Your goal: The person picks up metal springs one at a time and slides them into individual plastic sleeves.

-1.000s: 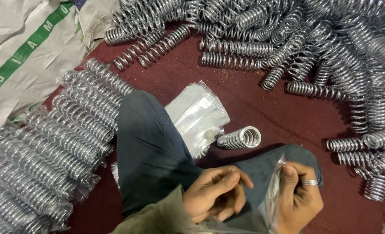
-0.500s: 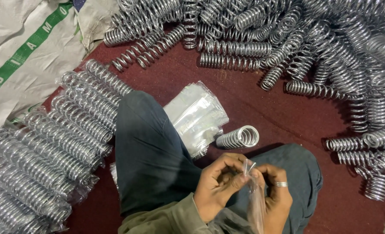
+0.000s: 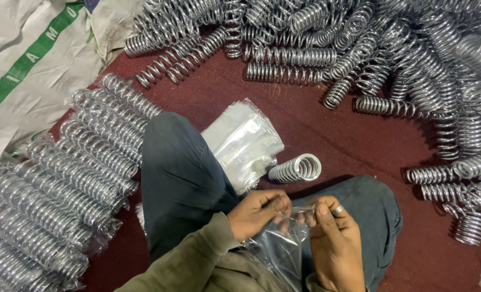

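My left hand and my right hand pinch the top edge of a clear plastic bag that hangs down between them over my lap. A ring shows on my right hand. Just beyond my hands, a single shiny coil spring lies on the dark red mat beside a stack of empty clear bags. My knees in dark trousers frame the hands.
A large heap of loose metal springs covers the far and right side of the red mat. Rows of springs packed in clear bags lie on the left. White woven sacks lie at the upper left.
My hands came together and rose a little; both now pinch the bag's top edge, where earlier the right hand held the bag apart from the left.
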